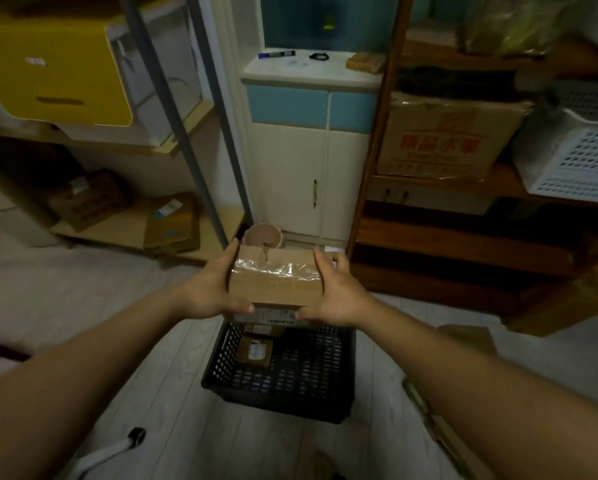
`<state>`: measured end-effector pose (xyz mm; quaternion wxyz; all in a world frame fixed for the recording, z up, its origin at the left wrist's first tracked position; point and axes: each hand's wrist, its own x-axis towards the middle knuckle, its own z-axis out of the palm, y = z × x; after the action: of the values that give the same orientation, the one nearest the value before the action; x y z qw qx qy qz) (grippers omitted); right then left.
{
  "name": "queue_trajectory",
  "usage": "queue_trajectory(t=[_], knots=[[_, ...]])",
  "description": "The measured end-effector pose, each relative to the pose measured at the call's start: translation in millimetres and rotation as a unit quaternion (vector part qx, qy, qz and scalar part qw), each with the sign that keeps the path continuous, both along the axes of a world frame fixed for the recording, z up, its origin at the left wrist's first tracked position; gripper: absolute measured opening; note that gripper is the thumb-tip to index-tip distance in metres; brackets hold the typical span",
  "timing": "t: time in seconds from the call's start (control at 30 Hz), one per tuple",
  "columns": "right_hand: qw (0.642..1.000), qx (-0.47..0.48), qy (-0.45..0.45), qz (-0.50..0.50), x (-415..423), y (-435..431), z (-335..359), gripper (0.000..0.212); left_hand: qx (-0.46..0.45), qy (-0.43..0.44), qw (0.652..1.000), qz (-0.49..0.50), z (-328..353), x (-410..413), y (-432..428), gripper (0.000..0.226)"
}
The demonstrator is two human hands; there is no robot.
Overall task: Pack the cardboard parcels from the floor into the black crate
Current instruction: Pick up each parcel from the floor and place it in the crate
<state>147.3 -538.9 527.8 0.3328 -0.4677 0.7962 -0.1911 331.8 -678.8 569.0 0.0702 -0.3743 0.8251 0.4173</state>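
Both hands, left hand (211, 288) and right hand (335, 293), clasp a taped cardboard parcel (276, 283) by its ends. It hangs above the far edge of the black crate (283, 370), where another parcel (254, 348) lies.

The pale plank floor (172, 393) carries the black crate (283, 375), which stands in the middle with small cardboard parcels (254, 349) inside. A pinkish bowl (262, 236) sits beyond it by the white cabinet (290, 174). More cardboard (429, 420) lies to the right of the crate.
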Motion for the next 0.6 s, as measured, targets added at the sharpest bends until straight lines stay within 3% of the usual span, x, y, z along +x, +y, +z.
queue_trajectory(t=[0.2,0.33,0.6], knots=[[0.996,0.043,-0.082,0.015,-0.7,-57.9,-88.9,0.126,0.043,0.001,0.998,-0.041,-91.0,-9.5,-68.8,0.09],[0.988,0.075,-0.133,-0.001,14.5,-77.6,-162.6,0.119,0.062,-0.074,0.994,-0.054,-179.7,-2.5,-105.6,0.091],[0.978,0.082,-0.152,-0.117,84.5,-106.6,-333.6,0.093,0.125,-0.081,0.988,-0.043,-368.7,39.3,-144.9,0.071]])
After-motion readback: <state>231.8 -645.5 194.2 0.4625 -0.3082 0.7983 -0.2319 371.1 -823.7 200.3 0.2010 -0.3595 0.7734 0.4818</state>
